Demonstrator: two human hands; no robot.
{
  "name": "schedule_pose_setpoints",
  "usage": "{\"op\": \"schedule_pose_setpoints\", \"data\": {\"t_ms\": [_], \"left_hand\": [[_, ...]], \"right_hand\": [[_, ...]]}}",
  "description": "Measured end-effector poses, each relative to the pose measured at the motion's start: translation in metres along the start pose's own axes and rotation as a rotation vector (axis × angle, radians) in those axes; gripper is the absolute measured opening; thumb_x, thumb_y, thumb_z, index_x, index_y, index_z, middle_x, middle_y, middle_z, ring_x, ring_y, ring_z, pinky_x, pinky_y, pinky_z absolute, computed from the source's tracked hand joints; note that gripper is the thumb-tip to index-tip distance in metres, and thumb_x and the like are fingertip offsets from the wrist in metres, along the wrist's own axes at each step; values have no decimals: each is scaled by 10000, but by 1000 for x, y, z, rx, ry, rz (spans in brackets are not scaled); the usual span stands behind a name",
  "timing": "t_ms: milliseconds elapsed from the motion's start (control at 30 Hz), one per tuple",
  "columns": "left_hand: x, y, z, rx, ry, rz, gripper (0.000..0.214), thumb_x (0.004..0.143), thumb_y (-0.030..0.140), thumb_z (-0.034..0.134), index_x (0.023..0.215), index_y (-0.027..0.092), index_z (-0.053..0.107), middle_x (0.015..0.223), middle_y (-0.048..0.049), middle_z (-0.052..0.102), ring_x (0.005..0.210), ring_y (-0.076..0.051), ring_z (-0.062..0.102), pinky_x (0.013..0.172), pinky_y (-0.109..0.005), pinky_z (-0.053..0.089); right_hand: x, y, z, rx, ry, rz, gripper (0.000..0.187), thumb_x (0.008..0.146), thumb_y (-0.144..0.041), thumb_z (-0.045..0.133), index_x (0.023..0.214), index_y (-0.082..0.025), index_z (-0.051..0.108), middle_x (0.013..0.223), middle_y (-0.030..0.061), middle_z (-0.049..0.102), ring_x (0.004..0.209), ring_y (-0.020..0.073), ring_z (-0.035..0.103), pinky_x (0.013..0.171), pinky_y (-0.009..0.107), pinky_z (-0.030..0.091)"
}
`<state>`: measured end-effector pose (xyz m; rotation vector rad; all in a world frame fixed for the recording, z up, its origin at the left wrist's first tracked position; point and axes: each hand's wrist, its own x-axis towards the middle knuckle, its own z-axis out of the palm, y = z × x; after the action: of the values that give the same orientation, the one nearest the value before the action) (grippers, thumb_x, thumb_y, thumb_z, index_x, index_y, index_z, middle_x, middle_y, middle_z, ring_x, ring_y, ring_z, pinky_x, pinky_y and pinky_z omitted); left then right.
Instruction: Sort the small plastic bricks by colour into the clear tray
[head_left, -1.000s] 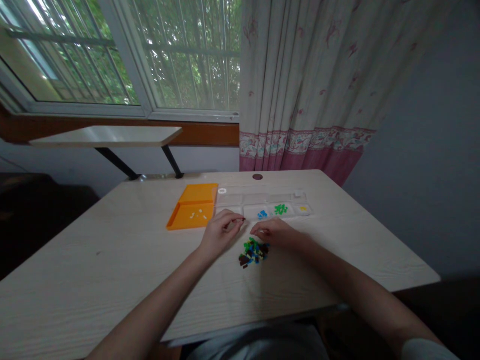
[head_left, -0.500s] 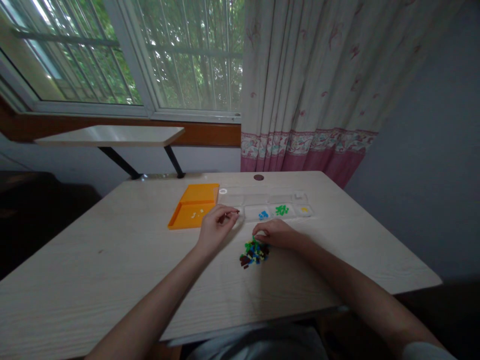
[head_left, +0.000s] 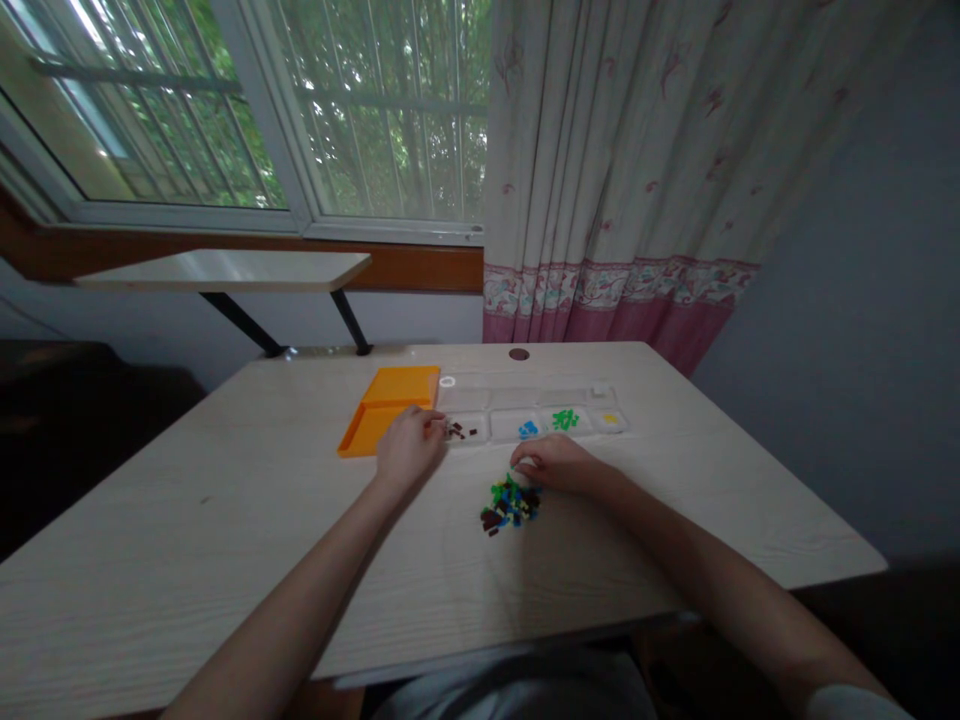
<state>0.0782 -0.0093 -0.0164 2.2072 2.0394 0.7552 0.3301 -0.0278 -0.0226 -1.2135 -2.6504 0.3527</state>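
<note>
A small heap of mixed coloured bricks (head_left: 508, 504) lies on the pale wooden table (head_left: 225, 520). Behind it sits a clear compartment tray (head_left: 525, 400) with dark brown bricks (head_left: 463, 432), blue bricks (head_left: 528, 429), green bricks (head_left: 563, 419) and yellow bricks (head_left: 610, 418) in separate cells. My left hand (head_left: 405, 447) is closed in a pinch beside the brown cell, over the orange tray (head_left: 390, 400); what it holds is too small to see. My right hand (head_left: 555, 462) rests curled at the heap's far edge, fingertips on the bricks.
The orange tray lies left of the clear one. A round cable hole (head_left: 518, 354) sits near the table's far edge. Beyond are a window, a wall shelf (head_left: 217, 270) and a curtain (head_left: 622, 170). A dark seat stands at the left.
My left hand has moved left and back from the middle of the clear tray to its left end over the orange tray; the brown bricks now show. My right hand barely shifted.
</note>
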Motion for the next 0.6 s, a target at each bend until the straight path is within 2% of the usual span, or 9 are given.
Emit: {"op": "schedule_pose_setpoints", "data": {"t_ms": [167, 333, 467, 600], "left_hand": [[1, 0, 3, -95, 22, 86, 263, 813, 320, 435, 915, 194, 642, 921, -56, 615, 838, -192, 573, 705, -270, 432], [-6, 11, 3, -261, -97, 350, 217, 806, 263, 454, 861, 170, 642, 802, -47, 619, 740, -152, 553, 670, -239, 414], [-19, 29, 5, -351, -263, 476, 211, 798, 227, 464, 846, 171, 661, 727, -34, 610, 679, -130, 533, 627, -215, 390], [-29, 41, 10, -446, -359, 464, 201, 793, 259, 497, 810, 166, 674, 678, -20, 597, 636, -113, 516, 588, -196, 372]], "right_hand": [[1, 0, 1, 6, 2, 8, 232, 817, -269, 510, 1014, -230, 625, 789, 10, 658, 704, 134, 582, 647, 222, 385], [1, 0, 4, -22, 12, -25, 199, 822, -249, 501, 948, -236, 654, 817, 12, 676, 734, 136, 595, 654, 218, 390], [1, -2, 9, -40, 122, -66, 179, 817, -254, 516, 929, -213, 650, 713, 9, 661, 641, 120, 578, 599, 200, 375], [1, -4, 14, -25, 283, -129, 154, 801, -249, 533, 900, -193, 637, 586, -16, 611, 526, 93, 524, 536, 179, 345]]}}
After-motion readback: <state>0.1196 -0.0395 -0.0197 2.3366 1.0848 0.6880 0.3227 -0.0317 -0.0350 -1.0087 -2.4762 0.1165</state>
